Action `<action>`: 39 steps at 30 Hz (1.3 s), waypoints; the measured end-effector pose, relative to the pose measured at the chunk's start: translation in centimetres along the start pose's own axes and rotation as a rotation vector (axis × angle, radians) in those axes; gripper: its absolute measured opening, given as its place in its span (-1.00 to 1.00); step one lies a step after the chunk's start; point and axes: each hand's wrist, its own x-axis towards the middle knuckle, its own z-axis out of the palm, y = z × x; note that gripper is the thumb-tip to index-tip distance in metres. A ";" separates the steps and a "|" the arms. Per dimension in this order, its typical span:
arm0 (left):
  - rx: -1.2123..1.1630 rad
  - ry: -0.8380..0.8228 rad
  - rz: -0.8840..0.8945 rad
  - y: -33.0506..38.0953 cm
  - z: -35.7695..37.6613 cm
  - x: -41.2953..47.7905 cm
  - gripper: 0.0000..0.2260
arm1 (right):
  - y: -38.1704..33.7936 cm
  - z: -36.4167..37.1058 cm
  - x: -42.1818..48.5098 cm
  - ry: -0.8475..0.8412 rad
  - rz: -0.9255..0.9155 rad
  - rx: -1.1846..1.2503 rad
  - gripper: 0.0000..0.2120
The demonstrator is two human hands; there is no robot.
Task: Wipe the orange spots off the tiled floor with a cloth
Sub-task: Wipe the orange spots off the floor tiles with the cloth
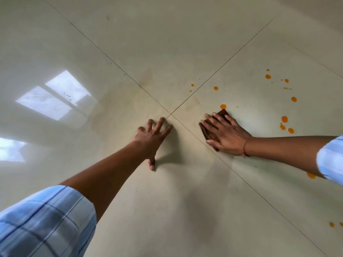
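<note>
From the head view, I am kneeling over the glossy cream tiled floor [167, 43], looking down at the point where two dark grout lines [213, 78] are crossing. My left hand [154, 138] is bracing on the floor just at that crossing, its fingers [166, 129] spreading wide and holding nothing, with the thumb pointing back toward me. My right hand [226, 134] is pressing flat on a dark brown cloth [224, 113]. Its fingers [211, 125] are lying straight and a little apart across the cloth, covering most of it, so only the far corner and the left edge are showing. A thin red thread [245, 147] is circling that wrist.

The nearest orange spot [223, 106] is sitting just beyond the cloth's far corner, almost touching it. More orange spots [284, 119] are lying to the right of my hand, others are scattering farther out [268, 76], and two small ones are sitting near the grout line ahead [192, 85]. My right forearm is partly hiding one spot [311, 175]. A faint yellowish haze [146, 80] is showing on the tiles beyond my left hand. A window's reflection [55, 95] is glaring on the floor at left. My pale blue checked sleeves [46, 219] are rolled up.
</note>
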 end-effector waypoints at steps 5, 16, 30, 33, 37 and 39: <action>-0.252 -0.038 -0.075 2.8 -2.2 1.2 0.36 | 0.1 2.6 -1.0 0.122 0.102 0.053 -0.30; -0.367 -0.092 -0.231 6.8 -5.0 3.3 0.28 | -1.3 3.4 -3.2 0.192 0.251 0.216 -0.38; -0.248 0.016 -0.168 -4.0 -10.6 12.6 0.44 | 5.2 0.2 6.1 0.276 0.508 0.219 -0.35; -0.248 -0.010 -0.138 -7.6 -12.5 15.3 0.46 | 4.6 -1.4 11.3 0.264 0.565 0.233 -0.34; -0.229 -0.051 -0.083 -8.9 -12.5 15.9 0.47 | 3.6 -0.5 6.7 0.183 0.259 0.153 -0.34; -0.227 -0.065 -0.085 -8.9 -12.3 16.0 0.46 | 6.2 -1.3 8.0 0.164 0.303 0.140 -0.33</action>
